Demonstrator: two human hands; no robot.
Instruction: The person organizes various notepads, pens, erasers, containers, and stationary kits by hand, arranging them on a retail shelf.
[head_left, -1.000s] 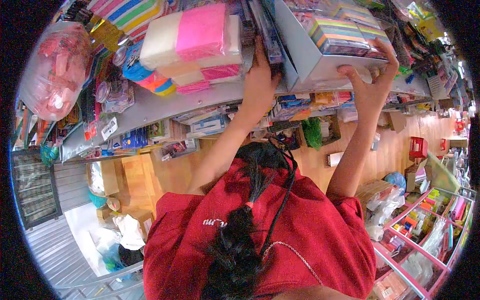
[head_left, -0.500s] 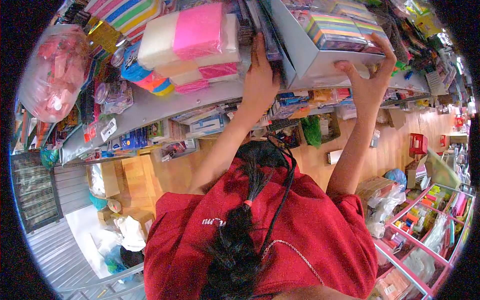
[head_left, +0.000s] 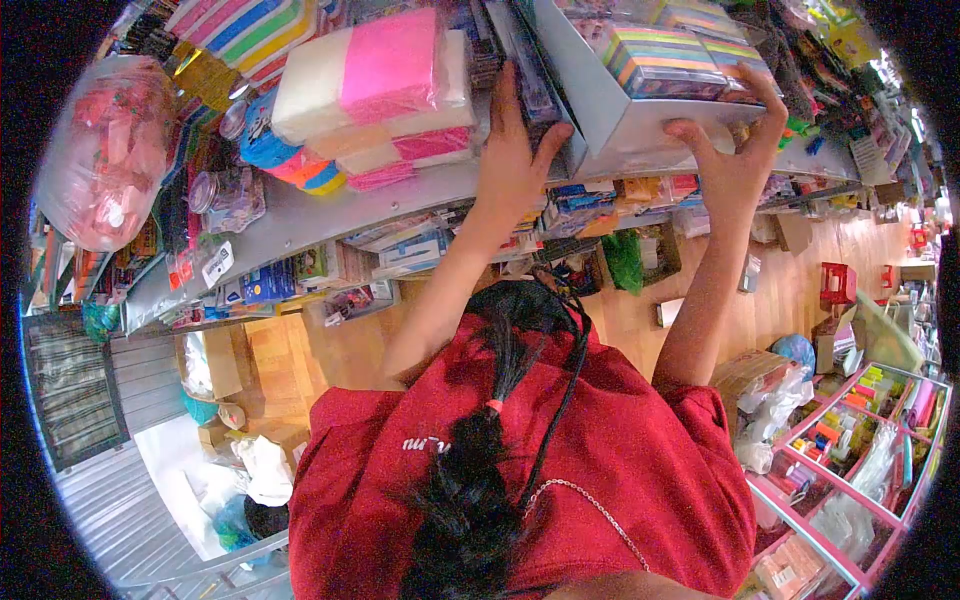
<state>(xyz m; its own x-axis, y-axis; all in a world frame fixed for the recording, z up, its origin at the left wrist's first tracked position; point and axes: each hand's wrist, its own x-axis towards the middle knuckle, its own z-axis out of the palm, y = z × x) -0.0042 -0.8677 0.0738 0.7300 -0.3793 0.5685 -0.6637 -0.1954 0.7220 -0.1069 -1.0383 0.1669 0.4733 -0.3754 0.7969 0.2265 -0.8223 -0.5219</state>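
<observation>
A white open-topped box (head_left: 640, 135) sits tilted on the grey shelf, with stacks of multicoloured striped packs (head_left: 665, 65) inside it. At its right front corner is my right hand (head_left: 735, 165), thumb against the front face and fingers curled over the edge. My left hand (head_left: 512, 165) is left of the box, fingers stretched up against dark flat packets (head_left: 528, 75) and thumb spread away from them. Its fingertips partly disappear among the packets. Left of that hand, wrapped pink and white blocks (head_left: 395, 70) lie in a pile.
A clear bag of red items (head_left: 108, 150) hangs at the far left. Below the shelf edge (head_left: 300, 232) are more goods. Cardboard boxes stand on the wooden floor (head_left: 275, 370). A pink-framed divided rack (head_left: 835, 470) is at the lower right.
My left hand has shifted slightly left, and its thumb has opened away from the fingers. The white box has tilted or moved slightly left, with my right hand still on it.
</observation>
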